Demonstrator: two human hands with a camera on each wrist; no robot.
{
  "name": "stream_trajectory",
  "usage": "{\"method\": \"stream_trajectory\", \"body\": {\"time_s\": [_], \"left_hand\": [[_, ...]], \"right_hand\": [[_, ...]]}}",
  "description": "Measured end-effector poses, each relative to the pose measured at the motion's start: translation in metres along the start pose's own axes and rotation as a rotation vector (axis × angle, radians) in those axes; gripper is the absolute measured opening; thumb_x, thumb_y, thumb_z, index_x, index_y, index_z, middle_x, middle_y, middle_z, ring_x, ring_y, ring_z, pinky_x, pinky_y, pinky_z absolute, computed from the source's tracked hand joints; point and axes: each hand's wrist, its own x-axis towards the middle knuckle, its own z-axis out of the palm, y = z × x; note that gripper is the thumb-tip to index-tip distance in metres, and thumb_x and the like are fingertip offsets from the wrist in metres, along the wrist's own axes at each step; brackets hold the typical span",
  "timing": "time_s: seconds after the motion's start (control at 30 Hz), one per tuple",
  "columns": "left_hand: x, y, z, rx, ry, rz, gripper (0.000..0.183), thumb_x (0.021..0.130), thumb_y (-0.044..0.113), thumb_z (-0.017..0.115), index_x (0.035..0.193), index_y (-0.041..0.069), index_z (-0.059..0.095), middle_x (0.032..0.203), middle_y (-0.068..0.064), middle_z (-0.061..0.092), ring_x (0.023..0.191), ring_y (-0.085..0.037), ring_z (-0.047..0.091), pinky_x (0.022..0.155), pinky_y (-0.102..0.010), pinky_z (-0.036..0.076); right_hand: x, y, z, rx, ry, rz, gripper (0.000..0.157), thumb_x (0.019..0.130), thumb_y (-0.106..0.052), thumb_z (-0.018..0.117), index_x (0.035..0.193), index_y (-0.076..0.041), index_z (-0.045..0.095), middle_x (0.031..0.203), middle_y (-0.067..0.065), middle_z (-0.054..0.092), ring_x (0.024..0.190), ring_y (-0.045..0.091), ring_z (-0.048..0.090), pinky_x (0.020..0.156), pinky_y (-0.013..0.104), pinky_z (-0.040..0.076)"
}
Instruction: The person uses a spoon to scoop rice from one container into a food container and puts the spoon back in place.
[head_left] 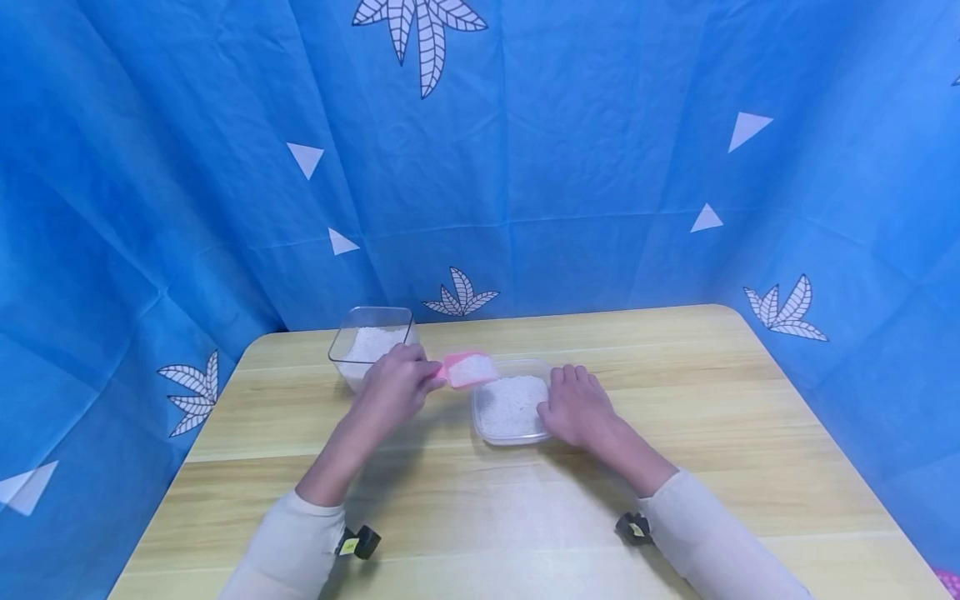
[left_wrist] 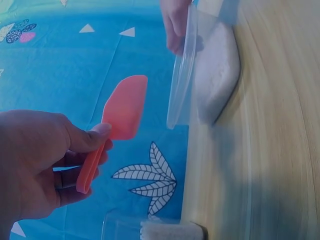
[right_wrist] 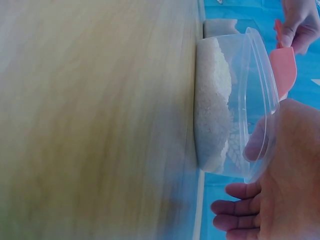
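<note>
My left hand (head_left: 399,385) grips the handle of a small pink scoop (left_wrist: 125,109), thumb on top and fingers curled beneath. White granules (head_left: 474,367) fill the scoop's bowl, which hangs level near the left rim of a clear plastic tub (head_left: 513,440). That tub stands upright on the table, filled partway with the same white granules (right_wrist: 212,105). At its right side, my right hand (head_left: 582,407) holds the rim, the thumb (right_wrist: 256,142) over the edge and the other fingers along the outer wall.
A taller clear square container (head_left: 372,311), partly filled with white granules, stands at the back left of the wooden table (head_left: 735,417), just behind the left hand. A blue patterned curtain (head_left: 585,167) hangs around the table's back and sides.
</note>
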Motion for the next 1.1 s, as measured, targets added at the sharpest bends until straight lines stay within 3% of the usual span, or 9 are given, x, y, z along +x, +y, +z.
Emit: {"method": "stream_trajectory", "body": {"time_s": [0.43, 0.93, 1.1], "left_hand": [[0.007, 0.012, 0.009, 0.064, -0.014, 0.069, 0.023, 0.081, 0.023, 0.081, 0.102, 0.016, 0.079, 0.079, 0.001, 0.061, 0.074, -0.016, 0.047, 0.065, -0.025, 0.04], [0.013, 0.023, 0.016, 0.072, -0.021, 0.156, 0.008, 0.085, 0.026, 0.077, 0.087, 0.019, 0.079, 0.076, 0.003, 0.059, 0.074, -0.015, 0.046, 0.068, -0.025, 0.038], [0.015, 0.026, 0.017, 0.091, -0.03, 0.173, 0.009, 0.085, 0.026, 0.077, 0.091, 0.02, 0.079, 0.079, 0.003, 0.06, 0.076, -0.015, 0.047, 0.067, -0.025, 0.038]], "right_hand": [[0.001, -0.001, -0.001, -0.009, -0.009, 0.001, 0.047, 0.092, -0.032, 0.043, 0.118, 0.006, 0.049, 0.102, 0.015, 0.051, 0.097, 0.03, 0.046, 0.087, 0.043, 0.042], [0.001, 0.0, 0.0, -0.009, -0.002, -0.009, 0.044, 0.092, -0.034, 0.045, 0.114, 0.004, 0.05, 0.099, 0.014, 0.05, 0.095, 0.029, 0.046, 0.086, 0.042, 0.041], [0.002, 0.001, 0.002, -0.007, -0.001, -0.005, 0.043, 0.091, -0.033, 0.045, 0.113, 0.004, 0.05, 0.098, 0.013, 0.049, 0.094, 0.029, 0.045, 0.084, 0.041, 0.041]]}}
